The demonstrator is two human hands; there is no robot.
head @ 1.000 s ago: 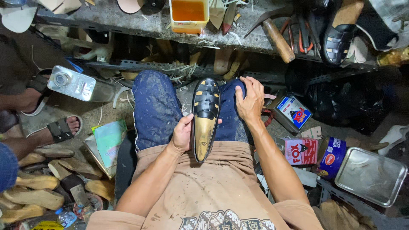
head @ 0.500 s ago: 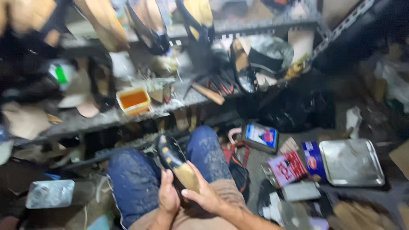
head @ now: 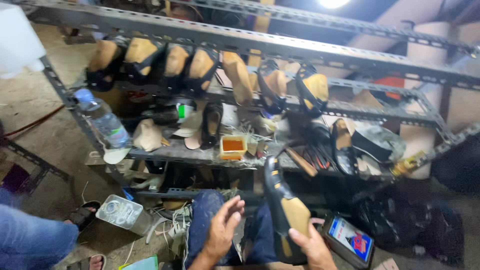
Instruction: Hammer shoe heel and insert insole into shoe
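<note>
The right hand (head: 311,246) grips a black shoe (head: 283,216) on its tan last from below, fingers wrapped round the heel end, so that the toe points up and away toward the shelf (head: 200,156). The left hand (head: 223,226) is released, palm open and fingers spread, hovering just beside the shoe over the blue-jeaned knee (head: 205,215) and touching nothing that can be made out. The shoe sits above the lap, between the two hands and in front of the lower shelf. It looks light but stiff, since the solid last fills it; the upper seems soft and a little glossy, so it may slip under a loose hold, and the firm heel or the waist of the last seems the safest place to take it, keeping fingers off any glued edge. Just right of the right hand lies a small flat box (head: 350,240) in blue and red. On the shelf beyond stands an orange tub (head: 233,146), with soles and tools scattered near it, and a row of lasted shoes (head: 165,62) hangs from the rail above. A plastic bottle (head: 103,121) stands at the shelf's left end, and a clear tin (head: 120,213) lies on the floor below it, near a sandalled foot (head: 82,216) of another person.
</note>
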